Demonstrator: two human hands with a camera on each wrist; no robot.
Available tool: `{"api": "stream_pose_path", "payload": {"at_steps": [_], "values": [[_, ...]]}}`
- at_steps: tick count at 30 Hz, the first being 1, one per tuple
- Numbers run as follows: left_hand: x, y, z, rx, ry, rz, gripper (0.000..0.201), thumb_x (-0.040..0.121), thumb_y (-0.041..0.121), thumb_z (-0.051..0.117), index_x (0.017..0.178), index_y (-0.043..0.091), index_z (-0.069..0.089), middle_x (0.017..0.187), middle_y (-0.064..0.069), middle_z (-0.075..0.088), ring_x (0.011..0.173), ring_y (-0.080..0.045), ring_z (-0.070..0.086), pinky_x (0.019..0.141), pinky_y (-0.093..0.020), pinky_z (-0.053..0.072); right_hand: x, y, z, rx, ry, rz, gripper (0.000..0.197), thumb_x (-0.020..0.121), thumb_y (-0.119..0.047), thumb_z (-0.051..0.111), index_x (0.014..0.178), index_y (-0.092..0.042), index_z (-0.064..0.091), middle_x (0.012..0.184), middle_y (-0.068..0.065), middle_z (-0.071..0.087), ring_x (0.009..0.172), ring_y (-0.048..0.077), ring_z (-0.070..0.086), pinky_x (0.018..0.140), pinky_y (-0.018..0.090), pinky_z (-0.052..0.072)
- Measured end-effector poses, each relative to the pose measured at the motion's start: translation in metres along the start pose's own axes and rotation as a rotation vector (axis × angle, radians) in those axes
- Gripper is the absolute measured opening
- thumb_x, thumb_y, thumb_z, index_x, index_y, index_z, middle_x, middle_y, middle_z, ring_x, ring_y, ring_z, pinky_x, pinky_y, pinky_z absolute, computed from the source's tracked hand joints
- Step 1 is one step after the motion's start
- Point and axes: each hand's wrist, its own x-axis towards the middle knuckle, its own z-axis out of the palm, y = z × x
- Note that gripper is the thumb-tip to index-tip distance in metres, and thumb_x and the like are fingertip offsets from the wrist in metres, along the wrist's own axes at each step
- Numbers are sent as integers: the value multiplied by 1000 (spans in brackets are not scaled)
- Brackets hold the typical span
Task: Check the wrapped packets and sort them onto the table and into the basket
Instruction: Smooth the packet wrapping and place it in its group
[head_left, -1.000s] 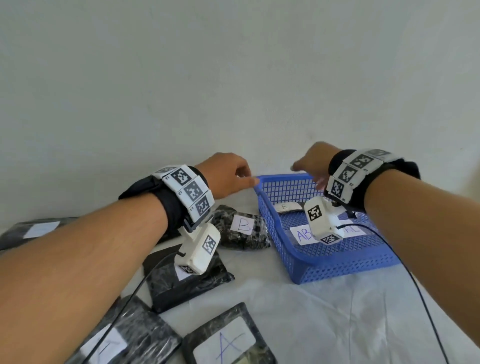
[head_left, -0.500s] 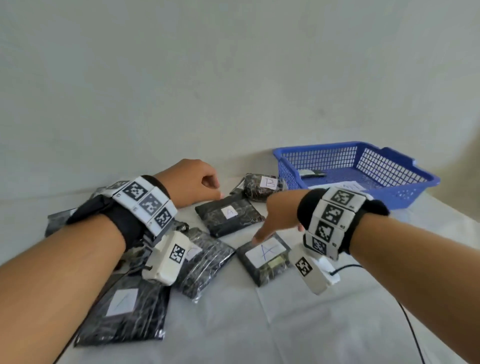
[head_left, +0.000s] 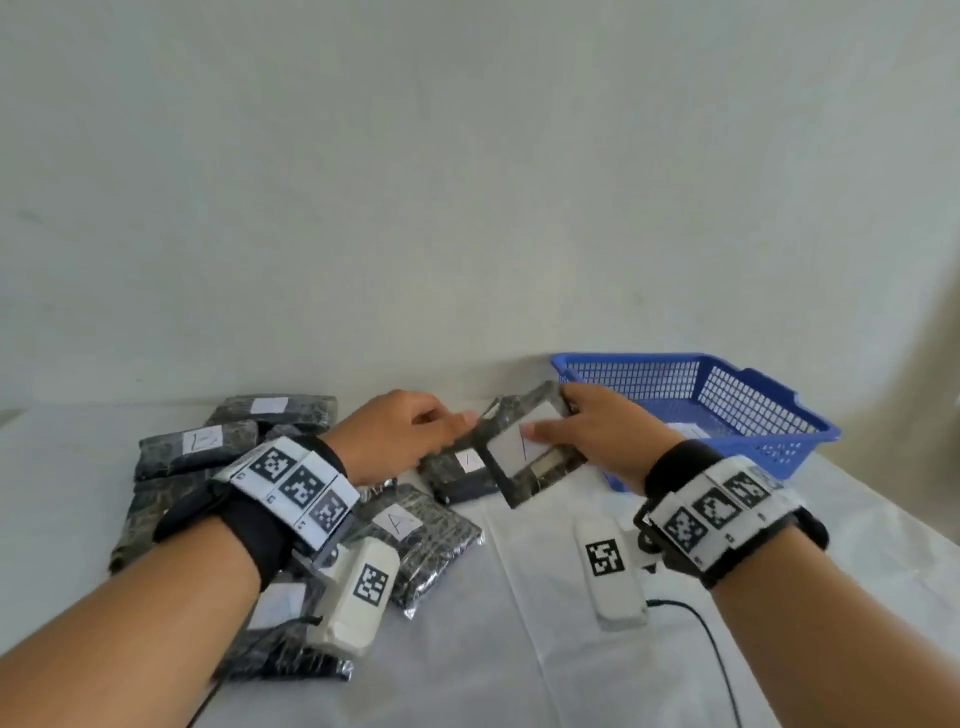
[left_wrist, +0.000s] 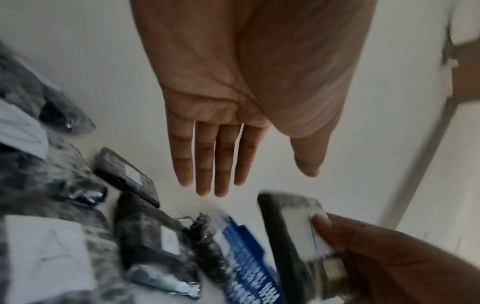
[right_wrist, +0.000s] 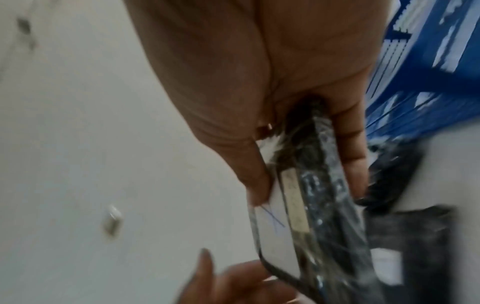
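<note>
My right hand grips a dark wrapped packet with a white label, thumb on the label and fingers behind it, and holds it tilted above the table just left of the blue basket. The right wrist view shows the same packet pinched edge-on. My left hand reaches toward the packet's left corner. In the left wrist view its fingers are straight and lie apart from the packet. Several more wrapped packets lie on the left, one labelled A.
The table has a white cover. Another packet lies under the held one. Further packets are stacked at the far left by the wall. A white paper lies inside the basket. A black cable trails from my right wrist.
My right hand came back from the basket, took the packet labelled A off the table and lifted it. My left hand uncurled and moved toward it.
</note>
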Motion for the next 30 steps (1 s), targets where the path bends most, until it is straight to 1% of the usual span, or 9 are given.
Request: {"api": "stream_pose_path", "payload": {"at_steps": [2, 4, 6, 9, 13, 16, 20, 24, 30], "values": [[-5, 12, -4, -334, 43, -40, 58, 78, 71, 59, 104, 21, 73, 103, 3, 77, 96, -10, 73, 87, -34, 62, -3, -27, 1, 387, 32, -109, 25, 97, -13, 72, 119, -5, 64, 107, 13, 80, 90, 27, 79, 78, 35, 63], [-11, 27, -10, -590, 155, 12, 48, 85, 56, 62, 107, 15, 74, 101, -1, 79, 92, -13, 74, 80, -31, 63, -5, -48, 8, 577, 49, -203, 24, 100, -11, 68, 122, -7, 59, 104, 12, 80, 88, 24, 78, 75, 34, 63], [-18, 37, -20, -689, 309, 127, 30, 95, 36, 64, 107, 10, 74, 99, -5, 80, 90, -16, 76, 74, -29, 62, -6, -64, 17, 602, 61, -298, 17, 105, -16, 60, 121, -9, 60, 102, 9, 80, 91, 22, 78, 79, 33, 63], [-27, 39, -33, -725, 431, 222, 19, 98, 18, 63, 105, 4, 74, 97, -9, 80, 87, -17, 76, 71, -25, 61, -3, -72, 30, 584, 126, -397, 23, 109, -26, 53, 117, -8, 66, 103, 9, 80, 97, 25, 77, 93, 46, 61], [-36, 31, -43, -701, 467, 221, 21, 99, 23, 63, 102, 7, 76, 97, -13, 79, 86, -21, 76, 71, -32, 64, 3, -74, 47, 699, 96, -374, 18, 106, -19, 60, 108, -5, 69, 110, 25, 76, 99, 37, 75, 94, 54, 61], [-38, 23, -46, -688, 484, 189, 17, 97, 21, 64, 97, 11, 78, 94, -14, 79, 83, -20, 75, 70, -39, 66, 6, -69, 59, 706, 53, -312, 18, 107, -18, 57, 109, -3, 68, 111, 26, 75, 106, 47, 72, 101, 60, 56], [-43, 17, -48, -700, 446, 178, 26, 96, 28, 65, 100, 5, 77, 94, -11, 80, 83, -20, 74, 61, -27, 59, 5, -68, 69, 737, 32, -307, 25, 110, -15, 48, 118, 2, 64, 115, 26, 75, 113, 46, 69, 103, 58, 55], [-44, 11, -44, -702, 456, 208, 26, 98, 25, 61, 102, 5, 77, 93, -14, 79, 83, -19, 76, 61, -28, 60, 1, -69, 70, 743, 35, -308, 25, 110, -18, 49, 116, 2, 64, 111, 23, 77, 109, 44, 72, 99, 56, 58], [-43, 9, -30, -682, 396, 177, 26, 96, 34, 60, 97, 15, 77, 94, -6, 80, 89, -19, 77, 80, -34, 63, -3, -66, 80, 659, 135, -286, 37, 109, -28, 53, 113, 8, 59, 113, 42, 62, 96, 60, 64, 87, 74, 52]]}}
